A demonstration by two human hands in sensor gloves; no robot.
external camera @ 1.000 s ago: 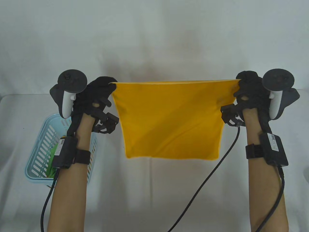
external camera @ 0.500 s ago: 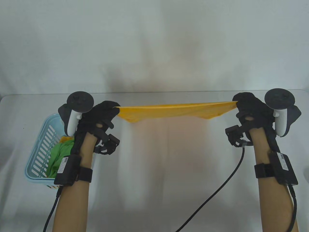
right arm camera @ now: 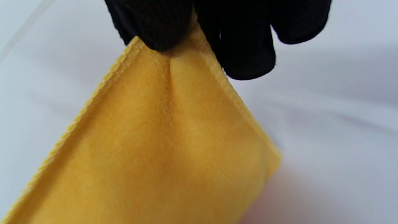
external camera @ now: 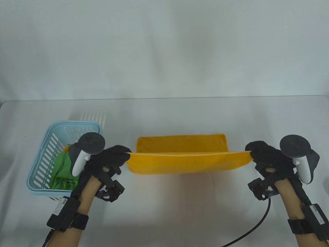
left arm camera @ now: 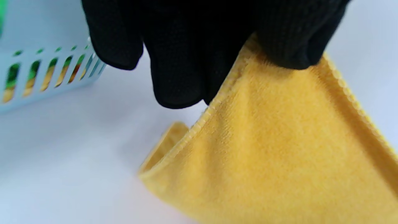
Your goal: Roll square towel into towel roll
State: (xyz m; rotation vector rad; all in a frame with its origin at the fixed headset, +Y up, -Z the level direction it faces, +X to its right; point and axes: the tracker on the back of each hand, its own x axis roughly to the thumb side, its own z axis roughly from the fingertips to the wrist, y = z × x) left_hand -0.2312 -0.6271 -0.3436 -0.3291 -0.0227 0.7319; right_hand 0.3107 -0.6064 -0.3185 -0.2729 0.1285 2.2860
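white table (external camera: 180, 218) bears a yellow towel (external camera: 185, 154); left hand (external camera: 110, 160) and right hand (external camera: 267, 160) each pinch a towel corner.

No legible text anywhere. White label (external camera: 59, 208) on the black wrist box (external camera: 63, 213), near side of the basket (external camera: 41, 164): print too small to read. Similar label (external camera: 317, 214) on the other wrist box (external camera: 314, 218): also unreadable.
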